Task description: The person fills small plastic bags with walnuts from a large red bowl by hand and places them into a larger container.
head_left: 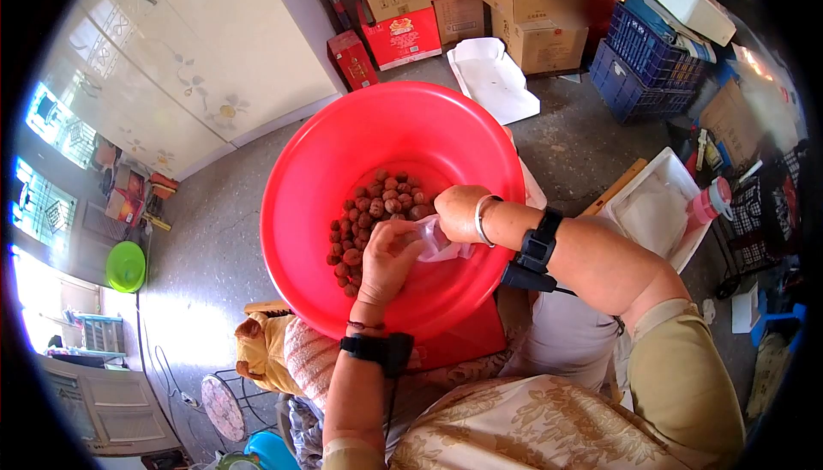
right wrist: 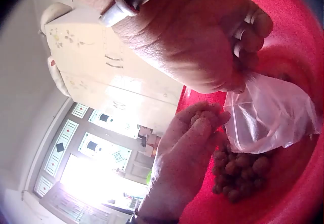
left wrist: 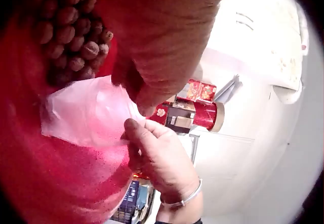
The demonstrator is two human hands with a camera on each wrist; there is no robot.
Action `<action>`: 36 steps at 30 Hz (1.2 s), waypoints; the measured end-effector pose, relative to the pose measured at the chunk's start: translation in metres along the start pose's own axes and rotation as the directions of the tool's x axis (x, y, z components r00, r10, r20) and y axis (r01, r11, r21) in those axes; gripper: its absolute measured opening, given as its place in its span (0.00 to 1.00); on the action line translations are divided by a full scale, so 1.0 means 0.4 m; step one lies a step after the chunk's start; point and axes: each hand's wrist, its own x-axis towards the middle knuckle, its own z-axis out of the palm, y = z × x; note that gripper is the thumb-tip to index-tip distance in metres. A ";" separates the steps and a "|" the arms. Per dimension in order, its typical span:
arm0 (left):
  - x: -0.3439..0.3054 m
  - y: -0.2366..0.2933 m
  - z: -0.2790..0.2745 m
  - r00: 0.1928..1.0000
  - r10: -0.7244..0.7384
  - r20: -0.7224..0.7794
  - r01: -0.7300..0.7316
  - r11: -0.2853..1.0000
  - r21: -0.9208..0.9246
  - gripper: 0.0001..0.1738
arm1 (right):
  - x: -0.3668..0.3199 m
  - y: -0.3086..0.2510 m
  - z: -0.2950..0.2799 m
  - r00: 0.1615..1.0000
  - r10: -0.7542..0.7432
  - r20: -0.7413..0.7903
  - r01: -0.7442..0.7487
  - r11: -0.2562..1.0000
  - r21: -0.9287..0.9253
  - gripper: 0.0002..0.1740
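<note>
A clear zip-top plastic bag (right wrist: 268,113) hangs between the two hands over a big red basin (head_left: 313,140). My right hand (head_left: 463,214) pinches the bag's edge between thumb and fingers; the left wrist view shows the same right hand (left wrist: 164,155) at the rim. Across from it, the left hand (head_left: 390,256) has its fingertips at the bag's other edge, thumb and fingers bent together. Brown walnuts (head_left: 377,207) lie heaped on the basin's floor beside the bag. Through the film, no walnuts show inside the bag.
Cardboard boxes (head_left: 536,37) and red cartons (head_left: 401,37) are stacked beyond the basin. Blue crates (head_left: 639,75) and a white foam tray (head_left: 677,247) stand to the right. A white cabinet (head_left: 197,50) is at left, with a green bowl (head_left: 126,267) on the floor.
</note>
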 end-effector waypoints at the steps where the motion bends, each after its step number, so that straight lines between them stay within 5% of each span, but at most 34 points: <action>1: 0.000 -0.011 -0.001 1.000 0.000 0.000 0.000 1.000 0.000 0.14 | 0.001 0.001 0.001 1.000 0.000 0.000 0.000 1.000 0.000 0.15; 7: 0.014 -0.004 0.007 0.996 0.086 0.005 -0.085 0.980 0.178 0.12 | -0.001 -0.005 0.004 1.000 0.001 0.007 -0.001 1.000 0.008 0.15; 11: 0.007 -0.076 0.011 0.980 0.146 -0.134 -0.076 0.900 0.430 0.16 | 0.016 0.001 0.019 1.000 -0.002 0.010 0.002 1.000 0.009 0.15; 13: -0.010 -0.142 0.016 0.964 -0.260 -0.055 0.265 0.919 0.291 0.16 | 0.012 -0.003 0.014 1.000 -0.011 0.005 0.011 1.000 0.014 0.15; 15: -0.018 -0.142 0.010 0.948 -0.313 0.064 0.256 0.864 0.433 0.14 | -0.003 -0.006 -0.001 1.000 -0.003 0.010 0.002 0.999 0.043 0.15; 17: -0.016 -0.123 0.023 0.880 -0.463 0.105 0.408 0.851 0.331 0.13 | 0.004 0.003 0.007 1.000 -0.006 0.004 0.006 1.000 0.001 0.15; 18: -0.011 -0.106 0.035 0.990 -0.131 0.045 0.106 0.928 0.356 0.10 | 0.002 0.003 0.002 1.000 -0.009 -0.003 0.009 0.999 -0.041 0.15; 19: -0.013 -0.088 0.040 0.990 -0.130 0.045 0.106 0.928 0.356 0.10 | -0.002 0.005 -0.004 1.000 -0.009 -0.003 0.009 0.999 -0.041 0.15; 22: -0.014 -0.039 0.045 0.969 -0.228 -0.095 0.218 0.970 -0.104 0.06 | -0.022 0.009 -0.035 0.999 0.029 -0.036 -0.031 0.998 -0.052 0.14; 27: 0.016 0.012 0.014 0.968 -0.199 -0.151 0.181 0.976 -0.124 0.05 | -0.028 0.031 -0.042 1.000 0.015 -0.027 -0.017 0.996 -0.082 0.14; 36: 0.019 0.010 -0.034 0.946 -0.247 -0.211 0.146 0.904 -0.402 0.08 | -0.023 0.029 -0.068 0.993 -0.102 -0.064 0.111 0.982 0.151 0.16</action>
